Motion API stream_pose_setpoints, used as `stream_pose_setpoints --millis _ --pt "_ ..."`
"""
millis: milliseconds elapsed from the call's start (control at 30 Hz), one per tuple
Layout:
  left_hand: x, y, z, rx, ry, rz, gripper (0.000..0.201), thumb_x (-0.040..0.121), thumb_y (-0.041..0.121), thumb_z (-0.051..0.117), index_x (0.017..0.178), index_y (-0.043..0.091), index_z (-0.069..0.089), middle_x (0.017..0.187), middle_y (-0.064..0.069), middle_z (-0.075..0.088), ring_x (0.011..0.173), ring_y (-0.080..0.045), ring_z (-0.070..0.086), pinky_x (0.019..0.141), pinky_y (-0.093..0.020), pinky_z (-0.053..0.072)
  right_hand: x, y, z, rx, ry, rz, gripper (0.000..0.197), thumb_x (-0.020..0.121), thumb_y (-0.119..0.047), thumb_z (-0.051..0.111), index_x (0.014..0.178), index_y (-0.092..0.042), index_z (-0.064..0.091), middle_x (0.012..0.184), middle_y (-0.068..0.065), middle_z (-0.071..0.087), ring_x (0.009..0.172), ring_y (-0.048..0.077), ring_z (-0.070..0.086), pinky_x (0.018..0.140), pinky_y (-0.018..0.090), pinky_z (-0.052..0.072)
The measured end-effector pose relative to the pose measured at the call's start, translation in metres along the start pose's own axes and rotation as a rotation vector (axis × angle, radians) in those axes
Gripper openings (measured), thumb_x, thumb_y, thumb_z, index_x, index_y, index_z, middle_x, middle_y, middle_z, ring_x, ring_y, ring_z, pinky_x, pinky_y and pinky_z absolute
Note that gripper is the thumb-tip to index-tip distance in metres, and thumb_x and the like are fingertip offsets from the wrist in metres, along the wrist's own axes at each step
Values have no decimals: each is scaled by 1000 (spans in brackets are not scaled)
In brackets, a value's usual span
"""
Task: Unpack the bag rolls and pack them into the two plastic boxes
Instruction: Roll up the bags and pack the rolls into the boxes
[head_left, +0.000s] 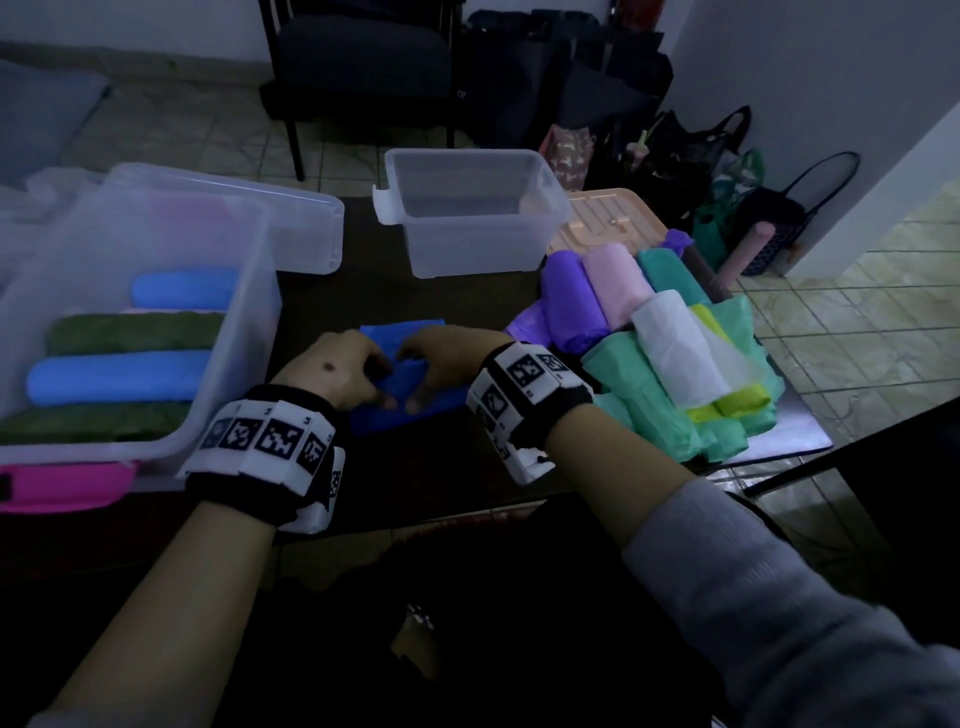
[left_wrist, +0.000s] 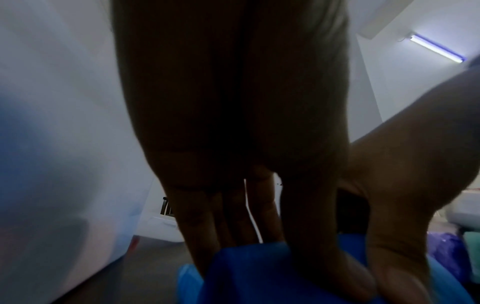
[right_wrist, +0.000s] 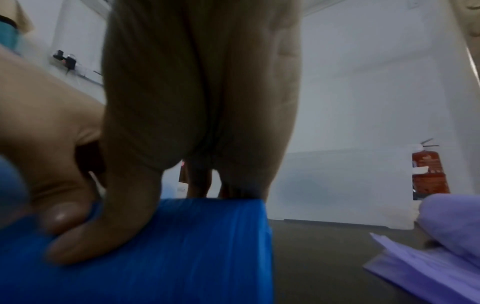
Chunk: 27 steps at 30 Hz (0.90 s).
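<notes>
Mid-frame, the left hand (head_left: 340, 371) and right hand (head_left: 441, 364) both grasp the blue bag roll (head_left: 410, 382), likely light, soft, slippery plastic best clasped around its middle.

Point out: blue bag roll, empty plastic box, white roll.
blue bag roll (right_wrist: 182, 246): right wrist view, its top face.
empty plastic box (head_left: 470, 249): head view, front wall.
white roll (head_left: 675, 348): head view, mid-body.

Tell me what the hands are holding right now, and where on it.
Both hands grip the blue bag roll on the table: left hand at its left part, right hand at its right.
</notes>
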<state>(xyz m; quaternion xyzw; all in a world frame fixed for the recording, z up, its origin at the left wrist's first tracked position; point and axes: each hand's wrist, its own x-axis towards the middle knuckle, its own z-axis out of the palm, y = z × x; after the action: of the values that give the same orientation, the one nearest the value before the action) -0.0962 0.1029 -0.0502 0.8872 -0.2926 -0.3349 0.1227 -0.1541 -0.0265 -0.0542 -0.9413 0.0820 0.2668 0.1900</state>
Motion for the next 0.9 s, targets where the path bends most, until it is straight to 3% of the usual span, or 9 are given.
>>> stream_pose_setpoints --millis 100,267,433,467,533,600,667,767,900 --pt "6 0 -5 15 -41 -18 48 86 20 65 132 18 51 136 -6 49 123 -23 48 100 -34 38 -5 0 8 13 211 -69 55 75 -26 77 122 -13 52 125 10 43 118 26 44 94 32 38" --pt "16 -2 -3 137 -83 2 39 92 28 55 130 21 53 135 -7 49 118 -24 51 99 -35 41 -19 -7 39 -235 323 -94 52 84 -25 63 130 -8 44 129 14 43 121 31 42 104 39 33" --pt "18 -9 6 157 -141 94 28 94 32 51 105 11 66 98 -3 59 91 -19 54 79 -28 39 -23 -6 55 -404 336 -99 59 82 -30 66 131 -9 40 131 13 43 123 31 41 108 39 24" --pt "19 -11 6 104 -111 109 25 95 30 50 101 12 67 99 -4 60 92 -18 54 80 -28 39 -23 -5 54 -399 343 -104 60 82 -30 66 131 -10 40 131 12 43 123 30 41 108 38 25" --pt "21 -13 7 -46 13 149 26 97 20 46 114 14 65 122 -6 59 111 -20 54 95 -30 40 -24 -4 51 -395 349 -110 60 81 -31 67 131 -11 41 132 10 44 123 27 41 105 37 28" --pt "24 -15 9 -85 115 207 39 96 7 45 134 16 51 145 -1 42 132 -18 41 107 -25 29 -25 -4 48 -405 359 -108 59 79 -32 69 128 -12 43 132 8 45 123 25 41 102 36 31" --pt "28 -17 16 5 60 246 52 95 -1 42 142 21 39 153 -2 29 138 -19 32 110 -23 24 -25 -3 46 -392 350 -111 61 77 -33 69 128 -13 42 133 6 47 123 24 42 101 37 30" --pt "31 -23 23 121 -13 204 58 97 3 41 148 25 24 156 -7 18 143 -21 21 113 -26 17 -25 0 43 -309 296 -126 66 76 -36 69 132 -16 40 132 4 51 123 23 45 105 40 28" --pt "26 -20 23 135 -54 187 52 102 24 32 150 23 14 158 -9 10 143 -24 18 115 -30 16 -30 -1 34 -386 244 -151 67 78 -42 67 136 -24 38 129 1 50 123 23 43 100 42 29"
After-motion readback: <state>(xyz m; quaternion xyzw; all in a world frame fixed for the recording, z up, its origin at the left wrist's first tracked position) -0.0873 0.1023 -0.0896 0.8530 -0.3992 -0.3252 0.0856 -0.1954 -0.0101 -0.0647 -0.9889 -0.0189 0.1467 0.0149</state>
